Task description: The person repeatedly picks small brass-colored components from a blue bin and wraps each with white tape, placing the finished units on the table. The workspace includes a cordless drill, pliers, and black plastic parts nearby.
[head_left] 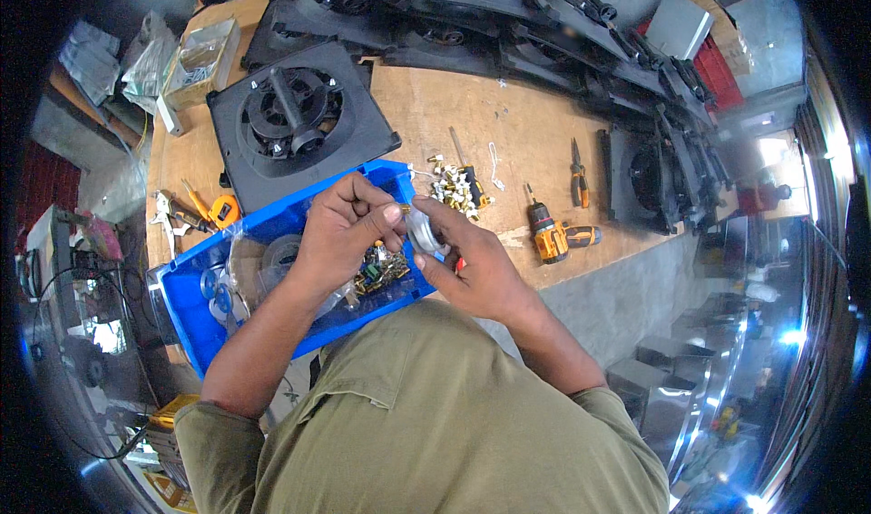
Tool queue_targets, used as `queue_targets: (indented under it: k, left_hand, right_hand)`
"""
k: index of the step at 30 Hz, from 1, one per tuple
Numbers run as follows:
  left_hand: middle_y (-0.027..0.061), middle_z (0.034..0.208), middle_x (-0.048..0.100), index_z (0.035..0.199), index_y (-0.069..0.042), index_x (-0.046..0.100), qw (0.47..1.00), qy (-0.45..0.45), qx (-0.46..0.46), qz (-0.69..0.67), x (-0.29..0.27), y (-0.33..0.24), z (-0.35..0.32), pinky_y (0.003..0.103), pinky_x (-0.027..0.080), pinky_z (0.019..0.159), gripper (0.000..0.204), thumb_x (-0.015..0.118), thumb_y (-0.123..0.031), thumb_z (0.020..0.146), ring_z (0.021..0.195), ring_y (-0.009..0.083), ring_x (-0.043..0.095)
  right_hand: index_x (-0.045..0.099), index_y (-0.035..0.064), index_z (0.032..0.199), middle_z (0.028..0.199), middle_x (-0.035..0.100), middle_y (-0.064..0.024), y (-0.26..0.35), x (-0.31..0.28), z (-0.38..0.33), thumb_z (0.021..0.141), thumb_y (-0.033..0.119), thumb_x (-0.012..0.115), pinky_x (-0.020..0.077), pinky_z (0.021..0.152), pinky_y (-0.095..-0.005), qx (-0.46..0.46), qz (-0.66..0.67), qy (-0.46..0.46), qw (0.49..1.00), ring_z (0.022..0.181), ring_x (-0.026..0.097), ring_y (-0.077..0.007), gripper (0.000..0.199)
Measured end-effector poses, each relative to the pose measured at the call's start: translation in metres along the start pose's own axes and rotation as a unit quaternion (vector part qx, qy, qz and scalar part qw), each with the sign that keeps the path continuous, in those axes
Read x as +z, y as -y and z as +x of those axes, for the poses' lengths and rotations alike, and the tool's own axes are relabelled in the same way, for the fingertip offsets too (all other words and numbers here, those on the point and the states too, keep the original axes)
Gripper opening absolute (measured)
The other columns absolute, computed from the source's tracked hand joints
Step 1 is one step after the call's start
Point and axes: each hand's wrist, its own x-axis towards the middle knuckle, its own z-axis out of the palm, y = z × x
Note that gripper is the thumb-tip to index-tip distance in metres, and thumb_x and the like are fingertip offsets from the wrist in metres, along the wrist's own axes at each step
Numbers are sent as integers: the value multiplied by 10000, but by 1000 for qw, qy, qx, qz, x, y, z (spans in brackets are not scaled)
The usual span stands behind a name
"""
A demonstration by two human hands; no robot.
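Over the blue bin [372, 171], my left hand [349, 228] is closed in a pinch, with a small brass-coloured fitting [406, 209] at its fingertips. My right hand [481, 264] grips a whitish, shiny ring-shaped roll [422, 233], which looks like tape. Both hands almost meet, the roll right beside the fitting. Below them in the bin lie loose small metal fittings [386, 271]. White and blue discs [216, 292] and clear plastic bags fill its left part, partly hidden by my left forearm.
Beyond the bin sits a black square fan-like housing [299, 119]; several more [445, 38] line the far edge. White-and-brass fittings [454, 187] lie piled beside a screwdriver [472, 183]. Pliers [579, 176] and a yellow cordless drill [553, 233] are rightward. A tape measure [225, 211] lies left.
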Motion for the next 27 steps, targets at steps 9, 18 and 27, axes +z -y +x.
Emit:
queue_targets:
  k: [9,18,27]
  left_hand:
    - [78,804,619,869,-16,579,944,-88,55,313,6,6,-2,282,480,677,162,691,-134,861,735,136,580]
    - [38,812,544,882,-29,477,979,-6,14,201,6,13,-4,239,438,630,136,610,-18,906,736,75,510]
    - [71,864,670,928,-4,622,945,-84,51,311,15,-15,-6,318,505,697,244,775,-154,810,787,142,617]
  right_hand:
    - [354,32,1436,1406,470,-162,5,-14,-1,834,59,632,391,1066,-382,-122,135,47,982,1275,496,-275,664]
    - [342,44,1436,1150,624,-120,-2,-17,3,815,32,659,516,843,-312,16,467,42,883,1023,611,-181,697]
    - [289,55,1472,1136,628,-82,28,-36,26,898,118,661,516,877,-326,9,525,41,850,1010,605,-161,687]
